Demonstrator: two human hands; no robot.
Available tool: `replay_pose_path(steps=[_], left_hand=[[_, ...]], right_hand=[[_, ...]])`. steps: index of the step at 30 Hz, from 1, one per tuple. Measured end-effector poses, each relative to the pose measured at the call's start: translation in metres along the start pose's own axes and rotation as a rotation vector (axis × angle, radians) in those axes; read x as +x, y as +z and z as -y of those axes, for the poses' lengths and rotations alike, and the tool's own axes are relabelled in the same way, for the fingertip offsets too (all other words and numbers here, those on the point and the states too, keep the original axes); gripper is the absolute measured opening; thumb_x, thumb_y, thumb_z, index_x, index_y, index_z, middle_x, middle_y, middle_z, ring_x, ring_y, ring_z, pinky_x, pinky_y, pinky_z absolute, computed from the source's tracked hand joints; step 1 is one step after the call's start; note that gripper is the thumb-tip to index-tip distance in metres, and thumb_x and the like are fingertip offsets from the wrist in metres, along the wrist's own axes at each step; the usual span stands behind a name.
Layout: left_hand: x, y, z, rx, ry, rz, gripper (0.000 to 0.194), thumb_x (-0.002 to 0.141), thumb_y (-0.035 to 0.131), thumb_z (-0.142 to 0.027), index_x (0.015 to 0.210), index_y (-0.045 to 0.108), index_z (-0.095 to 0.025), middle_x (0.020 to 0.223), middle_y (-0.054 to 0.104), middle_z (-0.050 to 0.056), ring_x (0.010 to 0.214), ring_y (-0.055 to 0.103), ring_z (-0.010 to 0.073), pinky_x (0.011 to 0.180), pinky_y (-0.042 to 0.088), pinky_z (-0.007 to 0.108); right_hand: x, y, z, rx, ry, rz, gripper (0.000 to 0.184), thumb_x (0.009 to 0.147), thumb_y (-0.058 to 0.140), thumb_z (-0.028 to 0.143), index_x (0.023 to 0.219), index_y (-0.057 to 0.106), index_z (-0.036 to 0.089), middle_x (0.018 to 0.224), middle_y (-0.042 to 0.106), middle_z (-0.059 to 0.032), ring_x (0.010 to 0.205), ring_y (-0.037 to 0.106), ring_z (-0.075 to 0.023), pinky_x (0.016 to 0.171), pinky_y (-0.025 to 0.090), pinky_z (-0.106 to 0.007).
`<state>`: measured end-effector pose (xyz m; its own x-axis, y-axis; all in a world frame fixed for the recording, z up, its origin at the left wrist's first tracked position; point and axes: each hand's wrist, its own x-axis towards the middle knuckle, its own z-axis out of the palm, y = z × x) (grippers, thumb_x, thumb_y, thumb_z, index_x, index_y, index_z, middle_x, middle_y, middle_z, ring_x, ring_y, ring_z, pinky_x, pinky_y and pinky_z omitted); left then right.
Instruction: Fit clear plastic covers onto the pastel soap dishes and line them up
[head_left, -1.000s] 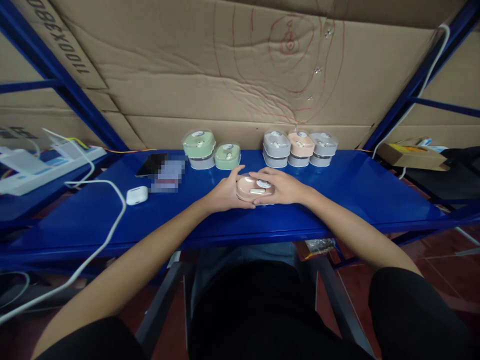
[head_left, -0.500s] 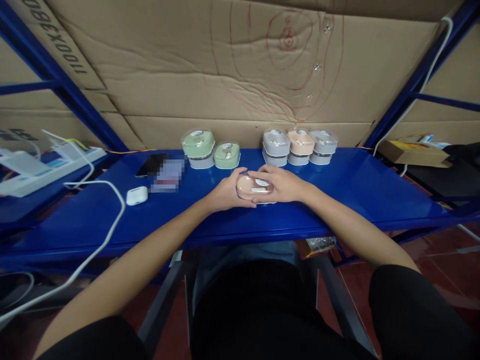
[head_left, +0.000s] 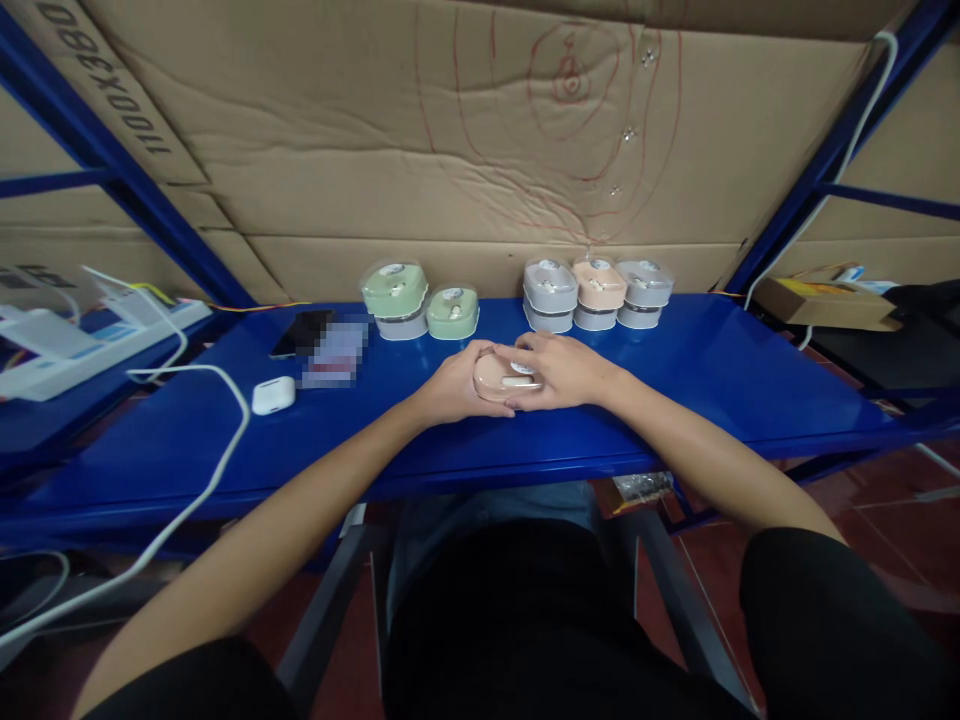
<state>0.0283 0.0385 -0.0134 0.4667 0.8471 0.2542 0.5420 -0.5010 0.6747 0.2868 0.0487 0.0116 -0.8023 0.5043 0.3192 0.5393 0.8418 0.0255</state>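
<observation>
Between my hands is a small rounded pink plastic box (head_left: pixel 491 377) with a clear lid, a round white sticker and a pale tab on top. My left hand (head_left: pixel 454 384) wraps round its left side, thumb at the far edge and fingers along the near edge. From the right, my right hand (head_left: pixel 566 370) grips the same box, its fingers lying over the lid and partly covering the sticker. The box is held just over the front half of the blue table (head_left: pixel 420 450); whether it touches the tabletop I cannot tell.
Behind my hands stand a green box (head_left: pixel 394 290) stacked on a grey one, a single green box (head_left: pixel 453 315), and grey (head_left: pixel 551 285) and peach (head_left: pixel 600 285) stacks. On the left lie a white earphone case (head_left: pixel 274 395), a dark phone (head_left: pixel 300 335) and a white cable (head_left: pixel 232 440).
My right fingers have shifted slightly over the lid and now cover more of the sticker. Both hands still hold the pink box in nearly the same place.
</observation>
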Motion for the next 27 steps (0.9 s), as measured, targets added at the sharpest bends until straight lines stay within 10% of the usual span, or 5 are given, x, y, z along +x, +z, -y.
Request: replay_pose_path(steps=[13,27], left_hand=[[0.000,0.003,-0.001,-0.026,-0.039,0.002,0.105,0.055,0.107,-0.064,0.138,0.057,-0.022,0.138,0.077,0.015,0.131,0.073,0.0430,0.106,0.062,0.054],[-0.007,-0.007,0.003,0.118,0.085,0.032,0.110,0.078,0.092,-0.069,0.167,0.049,-0.022,0.169,0.059,0.020,0.156,0.058,0.0439,0.131,0.046,0.058]], right_hand=[[-0.003,-0.004,0.001,-0.048,-0.024,0.023,0.087,0.097,0.071,0.074,0.161,0.065,0.017,0.122,0.076,-0.0189,0.092,0.067,-0.0296,0.078,0.048,-0.038],[-0.008,0.005,-0.018,0.256,0.095,0.009,0.093,0.094,0.076,0.081,0.168,0.058,0.027,0.150,0.065,-0.0182,0.133,0.067,-0.0386,0.108,0.060,-0.054]])
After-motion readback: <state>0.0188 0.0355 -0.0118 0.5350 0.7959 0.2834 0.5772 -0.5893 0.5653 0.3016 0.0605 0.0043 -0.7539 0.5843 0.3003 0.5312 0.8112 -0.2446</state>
